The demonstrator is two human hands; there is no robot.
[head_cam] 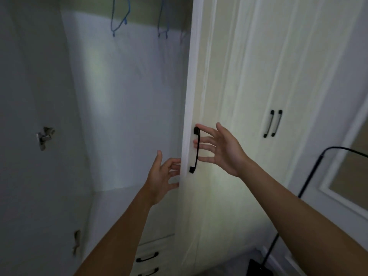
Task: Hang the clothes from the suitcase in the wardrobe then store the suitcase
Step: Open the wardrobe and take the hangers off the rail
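Observation:
The white wardrobe (129,96) stands open on its left side, its inside bare and white. Blue hangers (119,18) hang at the top. The wardrobe door (215,86) to the right carries a black handle (196,150). My right hand (221,150) is spread, its straight fingers touching that handle and the door's face. My left hand (162,176) is at the door's left edge, fingers loosely bent against it. No suitcase or clothes are in view.
A metal hinge (44,137) sits on the left door panel. Drawers with black pulls (147,256) are below the opening. Further right are two more black door handles (272,123), a black cable (310,176) and a framed panel (348,176).

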